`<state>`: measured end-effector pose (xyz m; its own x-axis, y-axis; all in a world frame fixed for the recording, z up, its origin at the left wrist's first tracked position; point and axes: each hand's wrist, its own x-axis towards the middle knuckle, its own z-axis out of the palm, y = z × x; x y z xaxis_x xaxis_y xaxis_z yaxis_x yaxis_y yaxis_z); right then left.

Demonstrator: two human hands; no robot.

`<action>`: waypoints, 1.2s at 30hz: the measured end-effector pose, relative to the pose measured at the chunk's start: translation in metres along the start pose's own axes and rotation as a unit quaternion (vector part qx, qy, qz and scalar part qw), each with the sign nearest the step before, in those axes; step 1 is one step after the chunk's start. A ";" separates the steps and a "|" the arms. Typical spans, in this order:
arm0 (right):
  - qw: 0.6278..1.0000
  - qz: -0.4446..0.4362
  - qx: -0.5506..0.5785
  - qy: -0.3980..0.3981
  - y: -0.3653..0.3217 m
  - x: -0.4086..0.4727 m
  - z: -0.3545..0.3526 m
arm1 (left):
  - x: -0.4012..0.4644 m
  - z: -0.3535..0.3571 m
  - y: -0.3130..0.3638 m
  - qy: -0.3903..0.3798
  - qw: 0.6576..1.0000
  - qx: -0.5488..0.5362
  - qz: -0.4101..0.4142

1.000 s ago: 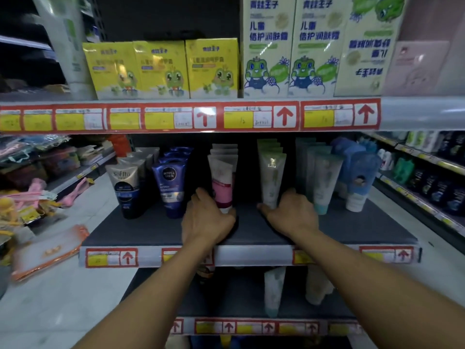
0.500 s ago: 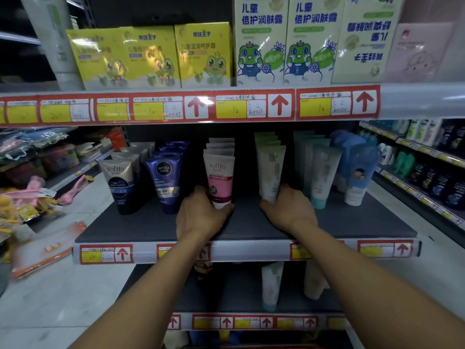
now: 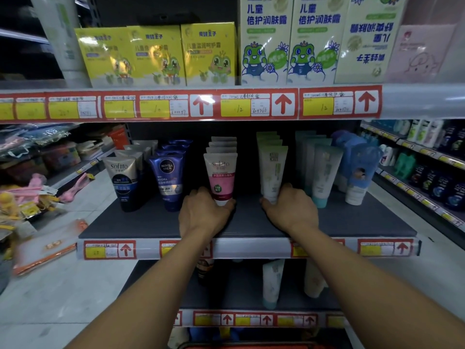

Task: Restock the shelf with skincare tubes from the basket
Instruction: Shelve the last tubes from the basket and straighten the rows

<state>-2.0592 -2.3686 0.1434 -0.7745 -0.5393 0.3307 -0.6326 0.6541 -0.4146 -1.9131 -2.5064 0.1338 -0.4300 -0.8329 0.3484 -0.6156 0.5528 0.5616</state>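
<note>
A: What is on the middle shelf (image 3: 251,220)?

B: Rows of tubes, each row running front to back. From the left: grey Softto tubes (image 3: 123,183), blue Nivea tubes (image 3: 168,180), the pink tube (image 3: 221,178) with its row behind, the green tube (image 3: 273,172) with its row, then pale teal tubes (image 3: 324,172) and blue tubes (image 3: 358,172).

A: Which way do they stand?

B: Upright, long axis vertical, cap down on the shelf, flat crimped end up.

A: And the hands?

B: The left hand (image 3: 203,214) grips the pink tube at its cap end, fingers curled round behind it, thumb at the front right. The right hand (image 3: 289,210) grips the foot of the green tube in the same way. Both tubes are at the front of their rows, caps at the shelf board.

A: The basket?

B: Only a red rim (image 3: 251,346) shows at the bottom edge, cut off; I cannot tell what is in it.

A: Anything else hard to read?

B: The hands hide both caps. The lower shelf (image 3: 239,298) is dark, with a few pale tubes standing there. Yellow boxes (image 3: 156,55) and white boxes (image 3: 289,39) fill the top shelf.
</note>
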 end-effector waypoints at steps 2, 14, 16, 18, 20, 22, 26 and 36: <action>1.000 0.001 -0.003 0.002 0.000 -0.001 0.000 | 0.000 -0.001 0.000 -0.001 1.000 0.001 -0.001; 1.000 -0.006 -0.004 0.014 -0.001 -0.004 -0.001 | -0.002 -0.001 0.000 -0.002 1.000 0.004 0.009; 1.000 -0.006 -0.007 0.014 -0.001 -0.004 -0.001 | -0.002 0.000 0.000 0.003 1.000 0.001 0.007; 1.000 -0.006 -0.008 0.015 -0.002 -0.004 -0.001 | -0.002 0.001 0.001 0.009 1.000 -0.003 0.002; 1.000 -0.005 -0.010 0.017 -0.001 -0.004 -0.001 | -0.002 0.001 0.001 0.012 1.000 -0.004 -0.001; 1.000 -0.006 -0.012 0.021 -0.001 -0.004 0.000 | -0.002 0.001 0.001 0.014 1.000 -0.002 -0.001; 1.000 -0.007 -0.018 0.022 -0.001 -0.003 0.000 | -0.003 0.001 0.001 0.016 1.000 -0.002 -0.001; 0.999 -0.010 -0.027 0.034 -0.001 -0.003 0.002 | -0.005 0.000 0.003 0.023 1.000 0.002 -0.006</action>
<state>-2.0565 -2.3688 0.1408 -0.7594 -0.5167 0.3953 -0.6457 0.6729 -0.3610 -1.9132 -2.5003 0.1336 -0.3925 -0.8394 0.3759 -0.6224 0.5434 0.5633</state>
